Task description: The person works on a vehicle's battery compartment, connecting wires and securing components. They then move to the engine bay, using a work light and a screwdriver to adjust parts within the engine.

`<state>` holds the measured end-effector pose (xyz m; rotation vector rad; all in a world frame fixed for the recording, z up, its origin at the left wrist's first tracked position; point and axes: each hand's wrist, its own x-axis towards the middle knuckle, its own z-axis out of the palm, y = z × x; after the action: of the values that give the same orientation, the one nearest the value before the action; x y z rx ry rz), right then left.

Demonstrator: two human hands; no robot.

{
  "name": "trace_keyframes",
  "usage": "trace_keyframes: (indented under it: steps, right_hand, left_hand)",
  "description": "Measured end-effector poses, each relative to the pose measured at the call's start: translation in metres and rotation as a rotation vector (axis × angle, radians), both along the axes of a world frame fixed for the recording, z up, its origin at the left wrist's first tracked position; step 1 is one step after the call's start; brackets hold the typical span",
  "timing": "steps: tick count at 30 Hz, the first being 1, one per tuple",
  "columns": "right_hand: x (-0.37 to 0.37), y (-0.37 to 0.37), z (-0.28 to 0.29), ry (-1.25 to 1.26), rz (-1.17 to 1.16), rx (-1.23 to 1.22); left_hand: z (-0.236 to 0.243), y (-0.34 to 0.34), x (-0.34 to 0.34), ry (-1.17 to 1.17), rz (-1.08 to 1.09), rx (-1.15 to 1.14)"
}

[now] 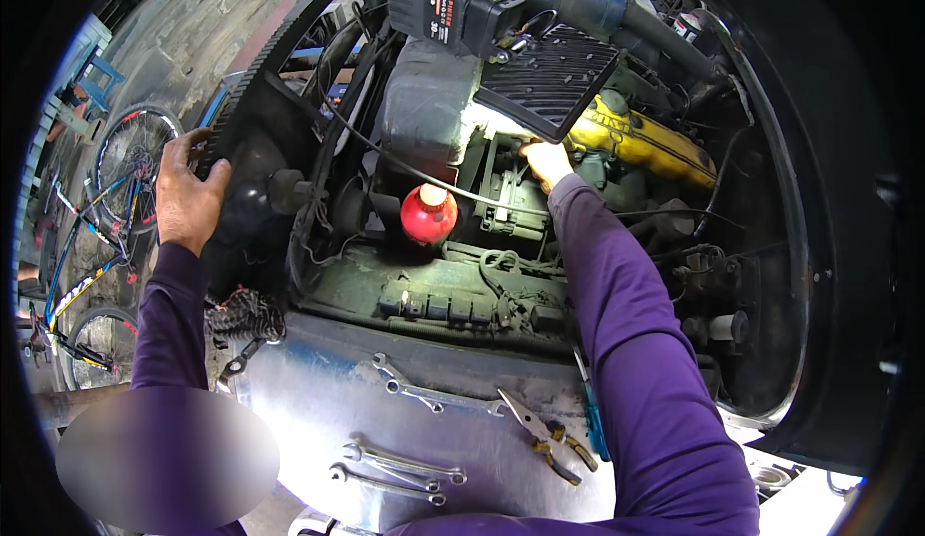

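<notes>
the left hand [189, 191] rests wide on the black rim [252, 74]. the right hand [550, 164] is near the yellow cover [644, 141]; i cannot tell its grip.

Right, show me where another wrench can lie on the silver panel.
Bare patches on the silver panel: between the upper wrenches and the lower wrenches, and from the lower wrenches to the panel's left edge. Crowded: the right side, where pliers lie beside a teal-handled tool.

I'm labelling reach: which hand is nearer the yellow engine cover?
Right hand, just left of the yellow engine cover; the left hand is farther left, at the black ridged strip.
</notes>
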<state>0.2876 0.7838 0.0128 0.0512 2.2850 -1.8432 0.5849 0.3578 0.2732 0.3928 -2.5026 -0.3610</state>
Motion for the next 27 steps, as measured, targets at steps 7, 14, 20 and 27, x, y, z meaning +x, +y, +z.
trace_keyframes:
  steps: [7, 14, 20, 27]
  right_hand:
    - [0.027, 0.015, -0.010, 0.087, 0.158, -0.085]
    - [0.034, 0.044, 0.035, 0.073, 0.554, 0.190]
    - [0.047, 0.063, 0.028, 0.890, 1.008, 0.650]
    - [0.050, 0.066, 0.023, 0.259, 0.517, 0.319]
  left_hand:
    - [0.003, 0.000, -0.003, -0.016, 0.040, -0.047]
    - [0.002, 0.002, 0.002, 0.008, 0.024, 0.027]
    - [0.000, -0.001, 0.000, -0.019, 0.037, 0.012]
    - [-0.002, -0.002, 0.001, -0.025, 0.067, -0.063]
